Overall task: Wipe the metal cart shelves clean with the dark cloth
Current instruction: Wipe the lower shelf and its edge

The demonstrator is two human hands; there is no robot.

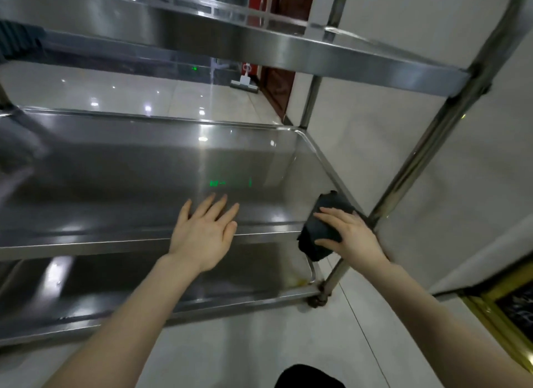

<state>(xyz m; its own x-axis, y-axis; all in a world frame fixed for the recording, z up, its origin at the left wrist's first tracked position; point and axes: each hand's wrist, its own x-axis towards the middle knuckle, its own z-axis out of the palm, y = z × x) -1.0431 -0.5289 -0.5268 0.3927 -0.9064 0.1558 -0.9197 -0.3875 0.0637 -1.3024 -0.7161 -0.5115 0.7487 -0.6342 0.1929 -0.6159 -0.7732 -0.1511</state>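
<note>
From my remote seat, the cloth (320, 231) at 4 o'clock reads plain near-black. The middle shelf (129, 171) is brushed silver-grey with a green glow (230, 182) (blurred) at centre. The floor (230, 344) is glossy cream, the door (277, 90) at 12 o'clock red-brown, and the frame (484, 309) at 4 o'clock gold.

— Any writing to read?
— None legible. The green glow (230, 183) on the middle shelf (115, 162), up and left of where the right hand (354, 237) grips the dark cloth (320, 231), is a blur.
— And the framed dark panel (516, 307) down to the right of the grip?
— Faint marks, too blurred to read.
</note>
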